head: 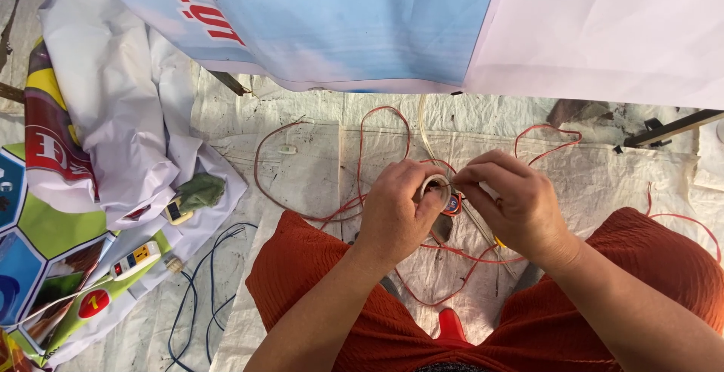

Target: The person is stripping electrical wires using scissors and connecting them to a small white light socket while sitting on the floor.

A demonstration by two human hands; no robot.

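Note:
My left hand (394,210) grips a roll of pale tape (436,187) by its rim, fingers curled around it. Just right of the roll, my right hand (513,202) pinches at the tape's edge, its fingers closed together. Between the two hands a small round red and blue part (452,205) shows, tied into thin red wire (362,153) that loops over the white woven sheet (603,172) below. A pale cord (422,127) runs away from the hands toward the banner. My knees in orange cloth (302,266) frame the hands.
A light blue and white banner (339,18) hangs across the top. At left lies crumpled printed plastic (113,116) with a white power strip (136,259), a green object (200,191) and dark blue wires (204,281). A red-handled tool (451,325) lies between my knees. A black bar (671,129) sits at right.

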